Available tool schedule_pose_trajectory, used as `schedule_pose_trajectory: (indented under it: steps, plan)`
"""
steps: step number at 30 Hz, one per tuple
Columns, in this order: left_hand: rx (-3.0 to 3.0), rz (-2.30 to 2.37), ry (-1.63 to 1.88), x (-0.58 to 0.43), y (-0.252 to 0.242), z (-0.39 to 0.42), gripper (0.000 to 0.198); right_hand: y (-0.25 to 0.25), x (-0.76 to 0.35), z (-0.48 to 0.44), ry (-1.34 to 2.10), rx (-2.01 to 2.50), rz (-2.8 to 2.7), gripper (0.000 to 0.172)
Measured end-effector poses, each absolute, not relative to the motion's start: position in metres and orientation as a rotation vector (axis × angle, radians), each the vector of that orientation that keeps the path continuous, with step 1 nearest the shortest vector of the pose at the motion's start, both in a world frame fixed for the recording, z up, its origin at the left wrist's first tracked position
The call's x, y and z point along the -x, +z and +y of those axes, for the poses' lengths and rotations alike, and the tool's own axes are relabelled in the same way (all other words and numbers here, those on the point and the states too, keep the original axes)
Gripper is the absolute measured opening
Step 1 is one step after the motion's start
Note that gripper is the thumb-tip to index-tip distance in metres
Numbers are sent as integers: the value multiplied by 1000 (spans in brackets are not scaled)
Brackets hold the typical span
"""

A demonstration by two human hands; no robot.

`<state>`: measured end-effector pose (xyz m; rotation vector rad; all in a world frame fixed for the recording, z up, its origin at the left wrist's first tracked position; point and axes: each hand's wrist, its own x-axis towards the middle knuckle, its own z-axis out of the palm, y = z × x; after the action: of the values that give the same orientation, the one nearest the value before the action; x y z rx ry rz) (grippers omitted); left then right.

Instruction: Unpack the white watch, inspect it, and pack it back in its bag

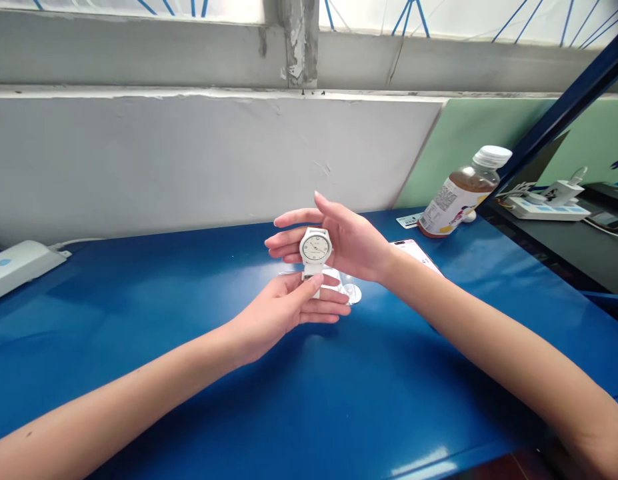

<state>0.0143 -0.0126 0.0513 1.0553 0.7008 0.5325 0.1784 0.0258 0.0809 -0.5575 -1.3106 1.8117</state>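
A white wristwatch (pixel 316 248) with a round pale dial is held up above the blue table, its face toward me. My left hand (pixel 289 301) pinches the lower part of its strap between thumb and fingers. Just behind and to the right of the watch is my right hand (pixel 346 240), palm turned inward, fingers stretched out and apart. Whether those fingers touch the back of the watch is hidden. Under the hands lies a clear plastic piece (pixel 353 292), partly covered by my fingers.
A bottle (pixel 453 193) with a white cap stands at the back right, near a small label card (pixel 409 221). Partly behind my right forearm lies a phone (pixel 416 253). White power strips sit at the left edge (pixel 26 267) and far right (pixel 546 208). A wall (pixel 189 160) closes the table's back.
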Motion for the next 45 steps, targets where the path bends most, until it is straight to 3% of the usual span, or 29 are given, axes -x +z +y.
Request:
schedule_pose_trajectory:
  steps: [5,9,14,25,31,38,45]
  plan:
    - [-1432,741,709,-8,51,-3,34,80,-192,13,1008,810,-1648,25]
    - [-2253,904,1040,3,40,10,29,70,-208,-16,563,966,-1743,39]
    - [-2757,770,1113,5,28,10,31,44,-217,-47,611,1063,-1759,42]
    - [-2746,713,913,-4,18,5,36,38,-219,-56,491,970,-1877,22]
    - [-2707,860,612,-1,7,10,86,37,-244,-42,268,1168,-1879,14]
    - [-2721,832,525,3,4,14,55,37,-258,-33,309,1237,-2060,15]
    - [-2671,810,596,6,3,12,51,38,-281,-28,420,1341,-2194,20]
